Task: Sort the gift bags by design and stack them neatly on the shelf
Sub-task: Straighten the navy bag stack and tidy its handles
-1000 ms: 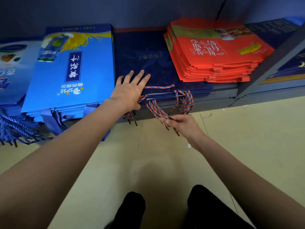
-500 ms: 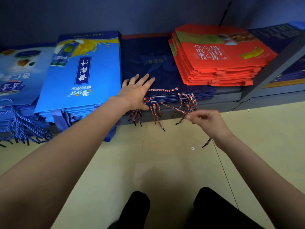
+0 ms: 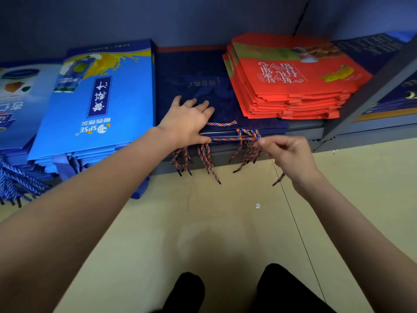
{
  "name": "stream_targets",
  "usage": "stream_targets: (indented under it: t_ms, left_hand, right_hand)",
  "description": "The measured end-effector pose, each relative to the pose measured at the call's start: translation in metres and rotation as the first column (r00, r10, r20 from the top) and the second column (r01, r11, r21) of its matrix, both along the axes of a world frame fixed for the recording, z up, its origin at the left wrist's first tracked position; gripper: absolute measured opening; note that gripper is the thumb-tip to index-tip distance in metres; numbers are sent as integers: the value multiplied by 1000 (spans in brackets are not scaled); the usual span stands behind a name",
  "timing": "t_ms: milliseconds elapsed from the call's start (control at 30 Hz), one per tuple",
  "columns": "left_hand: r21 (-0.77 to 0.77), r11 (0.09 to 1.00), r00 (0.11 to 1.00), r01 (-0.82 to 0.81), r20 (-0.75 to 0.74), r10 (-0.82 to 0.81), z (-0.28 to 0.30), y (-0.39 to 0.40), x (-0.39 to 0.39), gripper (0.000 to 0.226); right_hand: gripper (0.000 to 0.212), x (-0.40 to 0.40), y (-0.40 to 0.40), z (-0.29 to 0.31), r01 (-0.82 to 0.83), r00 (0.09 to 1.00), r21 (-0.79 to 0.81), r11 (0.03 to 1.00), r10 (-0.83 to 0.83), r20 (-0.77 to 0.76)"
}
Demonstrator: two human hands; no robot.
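The navy gift bags (image 3: 216, 91) lie flat in a low stack at the middle of the shelf (image 3: 316, 129), their open ends at its front edge, and their braided cord handles (image 3: 206, 159) spill over that edge toward the floor (image 3: 203, 222). The left hand (image 3: 187, 123) lies flat on the top bag near the front edge, fingers straight and spread, pressing the stack down. The right hand (image 3: 288, 154) hovers just off the front edge, thumb and forefinger pinching one cord that runs taut along the mouth of the bags toward the left thumb; its other fingers are curled.

The step looks like tidying the loose handles. To do it well, the flat hand should hold firm so the pull does not drag the top bag askew, and the cord should be tucked in level with the front edge, not yanked.

A red stack (image 3: 293, 86) overlaps the navy bags toward the right end of the shelf. A bright blue stack (image 3: 97, 109) sits just beside them on the left, with paler blue bags (image 3: 13, 102) at the left end.
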State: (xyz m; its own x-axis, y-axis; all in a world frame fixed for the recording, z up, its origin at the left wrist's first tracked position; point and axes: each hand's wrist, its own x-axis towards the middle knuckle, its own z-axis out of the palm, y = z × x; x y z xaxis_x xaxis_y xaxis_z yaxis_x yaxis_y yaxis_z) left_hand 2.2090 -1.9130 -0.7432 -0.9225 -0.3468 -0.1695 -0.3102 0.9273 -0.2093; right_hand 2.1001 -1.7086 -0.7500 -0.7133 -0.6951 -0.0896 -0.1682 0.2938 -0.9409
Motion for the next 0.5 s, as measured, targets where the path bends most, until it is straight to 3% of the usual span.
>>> stream_targets:
  t_ms: [133, 267, 333, 500]
  left_hand:
    - [-30, 995, 991, 90, -100, -93, 14, -6, 5, 62]
    - [-57, 997, 995, 47, -88, -52, 28, -5, 0, 53]
    - [-38, 999, 994, 26, -109, -30, 32, -6, -2, 48]
    - [13, 999, 987, 30, -158, -28, 47, -14, -5, 43]
  right_hand:
    - [11, -8, -2, 11, -65, 997, -62, 996, 62, -46]
    - [8, -10, 1, 6, -288, 938, 145, 947, 309, -157]
    - [8, -5, 2, -4, -321, 904, 246, 915, 373, -207]
    - [10, 16, -14, -20, -375, 850, 273, 886, 446, -280]
